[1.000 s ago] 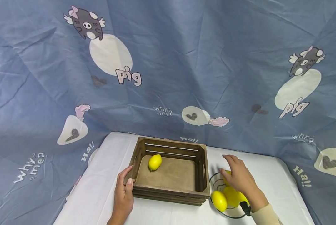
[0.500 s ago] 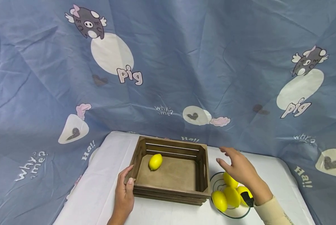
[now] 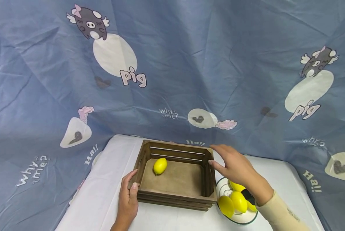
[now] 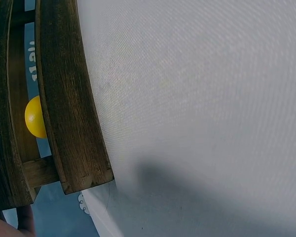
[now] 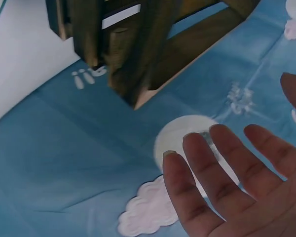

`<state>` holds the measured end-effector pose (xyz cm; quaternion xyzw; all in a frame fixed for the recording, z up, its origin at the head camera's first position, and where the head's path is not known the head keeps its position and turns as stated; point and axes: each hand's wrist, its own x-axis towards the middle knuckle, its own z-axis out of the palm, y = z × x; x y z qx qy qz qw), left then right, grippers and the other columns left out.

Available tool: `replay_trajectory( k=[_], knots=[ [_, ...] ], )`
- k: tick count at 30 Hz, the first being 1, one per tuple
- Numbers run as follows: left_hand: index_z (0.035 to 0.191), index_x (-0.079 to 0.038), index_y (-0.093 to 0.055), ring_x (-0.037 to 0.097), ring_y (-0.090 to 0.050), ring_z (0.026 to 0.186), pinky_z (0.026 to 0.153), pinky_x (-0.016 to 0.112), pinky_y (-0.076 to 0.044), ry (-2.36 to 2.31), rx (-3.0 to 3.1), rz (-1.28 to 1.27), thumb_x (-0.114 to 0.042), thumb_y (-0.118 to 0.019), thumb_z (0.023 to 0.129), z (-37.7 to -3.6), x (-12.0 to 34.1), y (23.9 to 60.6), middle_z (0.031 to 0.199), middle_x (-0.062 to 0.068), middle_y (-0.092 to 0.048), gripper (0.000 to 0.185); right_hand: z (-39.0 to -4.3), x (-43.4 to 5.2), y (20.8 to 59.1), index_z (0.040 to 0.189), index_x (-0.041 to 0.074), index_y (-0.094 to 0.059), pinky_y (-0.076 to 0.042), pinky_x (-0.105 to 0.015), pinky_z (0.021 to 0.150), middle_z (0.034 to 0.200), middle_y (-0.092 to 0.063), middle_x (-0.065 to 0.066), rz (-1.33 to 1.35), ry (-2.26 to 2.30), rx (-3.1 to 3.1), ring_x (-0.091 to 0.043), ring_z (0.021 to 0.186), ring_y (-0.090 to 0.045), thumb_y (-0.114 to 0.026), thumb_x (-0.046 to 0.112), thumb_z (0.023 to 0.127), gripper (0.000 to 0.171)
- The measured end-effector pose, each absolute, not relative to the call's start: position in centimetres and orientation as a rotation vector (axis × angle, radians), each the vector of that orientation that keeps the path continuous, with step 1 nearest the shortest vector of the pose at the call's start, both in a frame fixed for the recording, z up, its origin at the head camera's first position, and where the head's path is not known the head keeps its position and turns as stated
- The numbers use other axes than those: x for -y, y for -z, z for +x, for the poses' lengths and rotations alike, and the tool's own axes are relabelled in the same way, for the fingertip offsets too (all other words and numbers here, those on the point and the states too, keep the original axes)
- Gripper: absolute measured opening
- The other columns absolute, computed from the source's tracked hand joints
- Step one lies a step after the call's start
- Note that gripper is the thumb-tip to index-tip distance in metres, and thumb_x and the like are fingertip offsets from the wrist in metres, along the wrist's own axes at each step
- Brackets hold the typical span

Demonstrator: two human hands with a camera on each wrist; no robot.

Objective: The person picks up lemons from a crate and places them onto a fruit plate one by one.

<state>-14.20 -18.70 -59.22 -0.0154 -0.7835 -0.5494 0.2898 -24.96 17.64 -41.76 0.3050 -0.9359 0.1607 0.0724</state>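
A brown slatted wooden crate [image 3: 172, 194] stands on the white-covered table, with one yellow lemon [image 3: 160, 166] lying inside toward the left. My left hand [image 3: 127, 200] grips the crate's front left corner, its thumb at the rim and its fingers along the left side. In the left wrist view only a bit of that hand's fingers [image 4: 25, 218] shows behind the crate's slats. My right hand [image 3: 236, 165] hovers by the crate's back right corner, fingers spread and holding nothing. The right wrist view shows its palm [image 5: 256, 217] bare; whether it touches the crate in the head view is unclear.
Right of the crate sits a white plate [image 3: 241, 220] with a dark green rim, bearing several lemons [image 3: 238, 201]. My right forearm partly covers it. A blue printed cloth [image 3: 172, 64] hangs behind the table [image 3: 160, 219].
My right hand has moved from over the plate of lemons, left and away from me, to the crate's back right corner. My left hand stays on the crate, and the lemon inside has not moved.
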Motion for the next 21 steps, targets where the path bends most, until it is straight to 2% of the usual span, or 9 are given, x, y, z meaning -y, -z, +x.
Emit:
replay_trajectory(
  k=[9, 17, 21],
  knots=[
    [0.153, -0.014, -0.050, 0.025, -0.060, 0.101, 0.089, 0.016, -0.046, 1.479, 2.099, -0.021, -0.001, -0.044, 0.107, -14.1, 18.7, 59.2, 0.150, 0.004, -0.049, 0.048, -25.3, -14.8, 40.4, 0.151, 0.010, -0.054, -0.055, -0.053, 0.097, 0.141, -0.061, -0.009, 1.093, -0.364, 2.758, -0.033, 0.125, -0.060, -0.074, 0.045, 0.096, 0.068],
    [0.151, -0.008, -0.050, 0.025, -0.061, 0.100, 0.088, 0.017, -0.047, 1.477, 2.064, -0.067, 0.001, -0.043, 0.106, -14.3, 18.4, 59.7, 0.148, 0.009, -0.049, 0.047, -26.0, -12.7, 39.8, 0.151, 0.012, -0.054, -0.055, -0.049, 0.094, 0.143, -0.059, -0.010, 1.251, -0.259, 2.751, -0.032, 0.121, -0.060, -0.078, 0.047, 0.093, 0.072],
    [0.151, -0.009, -0.051, 0.024, -0.061, 0.099, 0.088, 0.017, -0.047, 1.464, 2.066, -0.072, 0.001, -0.044, 0.106, -14.3, 18.6, 59.6, 0.149, 0.009, -0.049, 0.046, -26.4, -11.1, 40.0, 0.152, 0.012, -0.053, -0.057, -0.050, 0.091, 0.144, -0.059, -0.011, 1.282, -0.249, 2.773, -0.034, 0.120, -0.060, -0.076, 0.058, 0.090, 0.080]
  ],
)
